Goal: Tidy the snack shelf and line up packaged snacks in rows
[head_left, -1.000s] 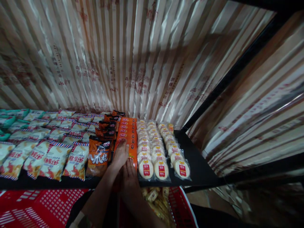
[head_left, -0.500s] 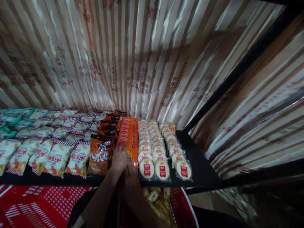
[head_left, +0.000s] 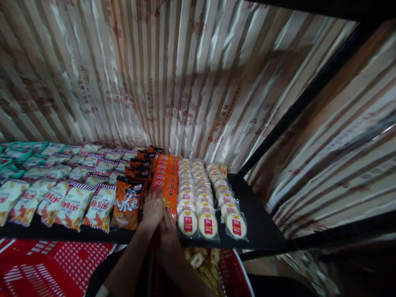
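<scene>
A row of orange snack packets (head_left: 167,175), overlapping one another, runs from the back of the black shelf to its front edge. My left hand (head_left: 154,207) rests on the front left part of this row, its fingers stretched forward over the packets. Close beside it, my right hand (head_left: 168,227) lies against the front right end, fingers extended and flat. The two hands touch or nearly touch; the undersides of the fingers are hidden. Left of them stands an orange and black snack bag (head_left: 126,206). To the right are rows of round, white rice crackers (head_left: 188,222) in clear wrappers.
White snack bags (head_left: 72,206) with striped edges fill the shelf (head_left: 260,218) on the left, with green packets (head_left: 18,154) beyond. Below are a red basket (head_left: 62,268) and another red basket (head_left: 236,272) holding yellow-wrapped items. A dark post (head_left: 297,103) slants at right before a pleated sheet.
The camera view has shifted slightly. Both hands remain at the front of the orange packets, and the shelf goods look the same.
</scene>
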`<state>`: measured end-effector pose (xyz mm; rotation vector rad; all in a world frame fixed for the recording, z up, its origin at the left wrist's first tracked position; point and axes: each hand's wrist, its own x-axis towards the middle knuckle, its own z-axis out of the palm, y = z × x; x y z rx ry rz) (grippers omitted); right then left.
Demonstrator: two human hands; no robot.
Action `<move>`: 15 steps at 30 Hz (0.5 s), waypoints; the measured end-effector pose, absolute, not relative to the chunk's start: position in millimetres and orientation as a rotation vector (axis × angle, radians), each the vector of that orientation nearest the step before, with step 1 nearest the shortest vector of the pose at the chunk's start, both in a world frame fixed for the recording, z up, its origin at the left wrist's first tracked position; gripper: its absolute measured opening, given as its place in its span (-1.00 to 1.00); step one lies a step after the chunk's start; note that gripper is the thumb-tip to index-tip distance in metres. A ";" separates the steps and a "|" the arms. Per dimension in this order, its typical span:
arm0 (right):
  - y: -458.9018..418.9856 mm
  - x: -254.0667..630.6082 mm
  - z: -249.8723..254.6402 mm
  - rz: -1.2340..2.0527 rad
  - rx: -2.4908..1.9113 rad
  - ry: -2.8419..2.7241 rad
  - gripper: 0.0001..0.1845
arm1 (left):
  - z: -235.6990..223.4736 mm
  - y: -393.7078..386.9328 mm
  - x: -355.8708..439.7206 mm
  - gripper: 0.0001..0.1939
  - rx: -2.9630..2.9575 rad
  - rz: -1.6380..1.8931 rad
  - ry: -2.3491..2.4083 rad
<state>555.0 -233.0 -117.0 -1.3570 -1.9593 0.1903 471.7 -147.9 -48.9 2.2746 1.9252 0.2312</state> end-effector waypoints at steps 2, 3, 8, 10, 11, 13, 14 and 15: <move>-233.5 558.5 -114.6 0.184 -1.354 -1.957 -0.29 | -49.0 -148.4 472.3 -0.51 2.284 0.244 1.933; -233.6 560.5 -112.4 0.189 -1.350 -1.965 -0.29 | -48.5 -148.5 472.8 -0.51 2.286 0.251 1.933; -234.7 569.1 -91.0 0.230 -1.347 -2.030 -0.42 | -41.2 -147.6 477.5 -0.52 2.256 0.268 1.945; -236.0 571.7 -82.3 0.241 -1.344 -2.021 -0.44 | -38.9 -146.5 480.2 -0.53 2.256 0.311 1.943; -236.8 573.2 -79.1 0.245 -1.341 -2.016 -0.45 | -38.4 -145.8 481.6 -0.54 2.265 0.344 1.934; -238.9 577.3 -75.5 0.235 -1.341 -2.007 -0.48 | -39.0 -144.8 484.6 -0.57 2.294 0.416 1.905; -240.1 579.9 -74.9 0.224 -1.342 -2.010 -0.50 | -39.8 -144.7 486.2 -0.58 2.307 0.447 1.887; -241.3 583.1 -74.7 0.208 -1.342 -2.012 -0.50 | -41.0 -145.0 488.1 -0.59 2.316 0.477 1.873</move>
